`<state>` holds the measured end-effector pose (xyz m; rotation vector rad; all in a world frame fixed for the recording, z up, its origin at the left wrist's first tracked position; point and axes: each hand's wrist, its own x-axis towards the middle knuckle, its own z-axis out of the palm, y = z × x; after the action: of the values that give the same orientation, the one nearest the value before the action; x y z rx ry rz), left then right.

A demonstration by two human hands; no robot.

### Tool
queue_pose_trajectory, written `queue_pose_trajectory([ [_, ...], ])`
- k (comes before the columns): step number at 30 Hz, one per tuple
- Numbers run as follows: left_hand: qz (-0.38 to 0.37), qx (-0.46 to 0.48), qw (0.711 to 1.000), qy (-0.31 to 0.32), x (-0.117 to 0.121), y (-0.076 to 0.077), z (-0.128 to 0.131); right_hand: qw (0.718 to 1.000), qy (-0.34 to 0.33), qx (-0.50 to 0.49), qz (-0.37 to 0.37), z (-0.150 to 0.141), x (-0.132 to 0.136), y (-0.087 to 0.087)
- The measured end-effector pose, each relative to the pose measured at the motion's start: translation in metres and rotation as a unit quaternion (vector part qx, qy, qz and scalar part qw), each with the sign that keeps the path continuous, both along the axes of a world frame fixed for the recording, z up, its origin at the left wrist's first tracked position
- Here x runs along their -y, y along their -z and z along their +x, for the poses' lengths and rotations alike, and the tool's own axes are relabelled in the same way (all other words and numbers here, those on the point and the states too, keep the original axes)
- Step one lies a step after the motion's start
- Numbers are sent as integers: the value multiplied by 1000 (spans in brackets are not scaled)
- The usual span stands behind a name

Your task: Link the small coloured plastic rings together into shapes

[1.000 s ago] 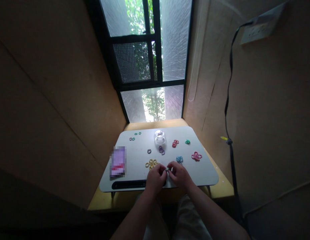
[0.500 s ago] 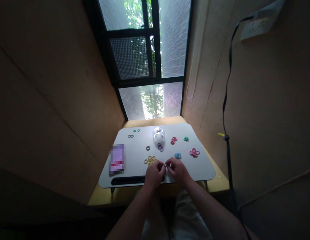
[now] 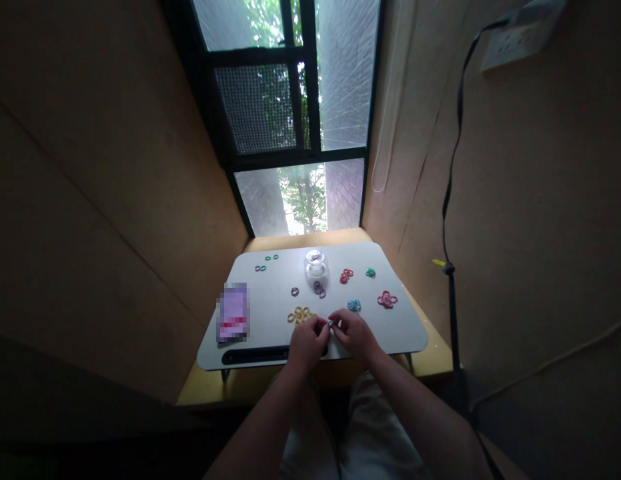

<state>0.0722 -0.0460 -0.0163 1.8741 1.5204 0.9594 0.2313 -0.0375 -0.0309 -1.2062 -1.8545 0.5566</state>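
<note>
My left hand and my right hand meet over the front of the white folding table. Both are closed, fingertips pinching a small greenish hair tie between them; most of it is hidden by the fingers. Just beyond my left hand lies a pile of yellow hair ties. Blue hair ties are heaped right behind my right hand. Further back are purple ones, a single dark one and red ones.
A clear round jar stands at the table's back middle. Pink hair ties and a green bunch lie on the right. Several loose ones sit back left, above a blurred purple packet. A black slot runs along the front edge.
My hands stay together, with the fingers slightly shifted around the small hair tie. The whole view has moved a little; the piles on the table look the same.
</note>
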Motion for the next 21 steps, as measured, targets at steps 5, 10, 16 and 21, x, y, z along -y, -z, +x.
queue_pose_trajectory([
  [5, 2, -8, 1000, 1, 0, 0, -1, 1000, 4, 26, 14, 0, -2, 3],
  [10, 6, -9, 1000, 8, 1, 0, -1, 999, 2, 35, 19, 0, -3, 4],
  [16, 6, -8, 1000, 4, 2, 0, -1, 999, 1, 28, 27, 0, -1, 1],
  [21, 8, -8, 1000, 0, 3, -3, 1, 999, 3, 32, 23, 0, 0, -1],
])
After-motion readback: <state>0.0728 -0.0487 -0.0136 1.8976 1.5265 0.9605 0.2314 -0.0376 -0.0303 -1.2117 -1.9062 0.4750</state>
